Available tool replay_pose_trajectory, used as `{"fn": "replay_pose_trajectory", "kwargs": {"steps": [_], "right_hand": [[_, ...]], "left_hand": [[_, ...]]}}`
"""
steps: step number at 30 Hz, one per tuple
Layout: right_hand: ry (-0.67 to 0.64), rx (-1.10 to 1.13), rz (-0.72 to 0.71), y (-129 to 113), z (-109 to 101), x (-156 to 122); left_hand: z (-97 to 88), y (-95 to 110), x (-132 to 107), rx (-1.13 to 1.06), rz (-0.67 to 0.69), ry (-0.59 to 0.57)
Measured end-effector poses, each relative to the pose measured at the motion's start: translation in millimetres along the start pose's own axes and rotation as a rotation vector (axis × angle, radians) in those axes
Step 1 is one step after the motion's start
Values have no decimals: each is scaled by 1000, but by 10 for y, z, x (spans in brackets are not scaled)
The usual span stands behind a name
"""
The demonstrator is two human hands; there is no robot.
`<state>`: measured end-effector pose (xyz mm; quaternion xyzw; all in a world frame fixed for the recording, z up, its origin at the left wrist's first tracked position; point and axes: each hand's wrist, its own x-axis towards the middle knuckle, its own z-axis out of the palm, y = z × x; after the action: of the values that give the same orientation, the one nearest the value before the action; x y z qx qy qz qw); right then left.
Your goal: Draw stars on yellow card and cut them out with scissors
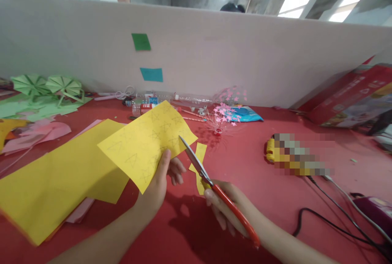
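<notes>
Your left hand pinches yellow sheet, right hand wraps scissors: turn sheet, not wrist, around drawn stars.

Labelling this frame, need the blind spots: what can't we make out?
All in the head view:
Star-marked yellow sheet: its back, facing away.
Left hand: partly hidden behind that sheet.
Right hand: partly hidden behind the red-handled scissors.
Yellow-ended item: mostly pixelated.
Purple item: cut off by the right edge.
Red box: print too blurred.
Person: partition hides all below the head's top.
</notes>
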<state>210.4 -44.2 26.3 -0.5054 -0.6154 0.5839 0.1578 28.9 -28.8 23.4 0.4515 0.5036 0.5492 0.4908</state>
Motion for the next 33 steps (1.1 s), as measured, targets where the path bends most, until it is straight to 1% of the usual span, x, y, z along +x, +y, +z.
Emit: {"fn": "replay_pose_trajectory", "kwargs": {"steps": [4,6,9,16,19,26,29,33], "right_hand": [[3,1,-121,15,-4,-28],[13,-5,-158,34,-7,-29],[14,15,-114,53,-12,-11],[27,3,18,-2,-20,9],[24,5,8,-7,-21,0],[19,6,-107,37,-22,-28],[31,16,-105,28,-21,-23],[42,26,-67,-1,-18,-6]], "left_hand": [[26,11,-15,3,-6,12],[36,11,-28,33,-11,-8],[34,3,-38,62,-21,-43],[24,3,-29,47,-26,-34],[22,-6,-23,30,-26,-38],[37,-5,-31,58,-47,-48],[53,5,-43,76,-55,-73],[69,26,-53,71,-76,-81]]}}
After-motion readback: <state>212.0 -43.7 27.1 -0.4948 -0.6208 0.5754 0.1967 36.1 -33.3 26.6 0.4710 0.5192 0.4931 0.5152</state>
